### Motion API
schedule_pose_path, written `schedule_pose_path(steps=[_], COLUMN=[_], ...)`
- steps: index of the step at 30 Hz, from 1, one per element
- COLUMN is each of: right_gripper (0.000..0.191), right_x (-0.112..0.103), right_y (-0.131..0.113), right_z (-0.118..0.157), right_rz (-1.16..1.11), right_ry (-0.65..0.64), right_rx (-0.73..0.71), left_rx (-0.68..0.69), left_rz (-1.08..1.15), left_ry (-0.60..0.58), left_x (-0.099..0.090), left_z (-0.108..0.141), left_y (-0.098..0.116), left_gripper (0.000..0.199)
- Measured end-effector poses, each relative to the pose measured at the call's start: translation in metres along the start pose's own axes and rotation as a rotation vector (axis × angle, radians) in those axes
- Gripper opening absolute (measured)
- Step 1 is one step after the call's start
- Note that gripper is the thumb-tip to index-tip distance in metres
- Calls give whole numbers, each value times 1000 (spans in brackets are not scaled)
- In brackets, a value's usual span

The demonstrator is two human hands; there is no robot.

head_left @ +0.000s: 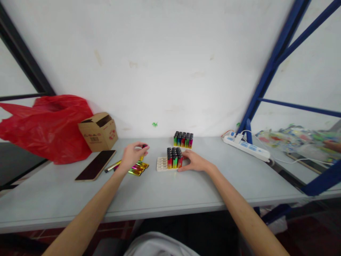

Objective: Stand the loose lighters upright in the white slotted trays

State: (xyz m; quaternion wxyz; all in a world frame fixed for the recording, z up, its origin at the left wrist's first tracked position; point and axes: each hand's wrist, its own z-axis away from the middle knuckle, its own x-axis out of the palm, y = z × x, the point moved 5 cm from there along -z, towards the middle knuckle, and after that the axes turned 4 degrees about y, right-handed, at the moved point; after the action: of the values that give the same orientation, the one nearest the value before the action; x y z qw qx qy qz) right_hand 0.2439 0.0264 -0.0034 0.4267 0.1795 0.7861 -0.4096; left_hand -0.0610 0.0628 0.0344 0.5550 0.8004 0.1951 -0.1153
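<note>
Between the fingertips of my left hand [132, 155] is a lighter [144, 146] with a dark top and a yellowish body. Below that hand, several shiny foil-coloured lighters [136, 171] lie on the table. My right hand [195, 161] is curved around the right end of a white tray [162, 165], thumb at the front and fingers behind. Upright lighters [174, 158] with black tops and multicoloured bodies fill the tray's right part; bare holes show at its left. Further back, against the wall, stands another block of upright lighters [183, 139].
A phone [96, 165] lies left of my left hand. Behind it are a cardboard box [100, 133] and a red plastic bag [53, 128]. A white power strip [247, 146] with cables lies at right, by a blue metal frame [266, 78]. Another person's hand [333, 145] shows at the far right.
</note>
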Motion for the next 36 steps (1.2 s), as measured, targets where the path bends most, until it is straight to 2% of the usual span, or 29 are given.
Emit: schedule_pose_path(steps=[3,6,8,12,16,22,29,36], right_gripper=[61,63,63,60,61,66,69,58], right_x=[0,0,-1,0,1,3,2,-1], right_y=[-1,-1,-1,0,3,7,5,-1], right_z=[0,1,0,-1,-1,0,1,1], right_rz=[-2,-6,-6,2,15,-18,-27,-6], right_ry=[3,7,11,2,1,-10,-7,-8], right_rx=[-4,-10,-15,-17,-11,-9,-1,6], left_rx=[-96,-194,-240,-384,-503,-458,-443,-371], left_rz=[286,437,505,620,668,722,654,603], left_ry=[-142,-316,-387,-450,-469,-463,-471,-404], left_x=[30,54,62,72,78,76,75,82], left_z=[13,26,32,38,40,41,45,37], left_y=[5,10,13,12,9,13,12,4], left_gripper=[55,52,46,42,44,37,32,38])
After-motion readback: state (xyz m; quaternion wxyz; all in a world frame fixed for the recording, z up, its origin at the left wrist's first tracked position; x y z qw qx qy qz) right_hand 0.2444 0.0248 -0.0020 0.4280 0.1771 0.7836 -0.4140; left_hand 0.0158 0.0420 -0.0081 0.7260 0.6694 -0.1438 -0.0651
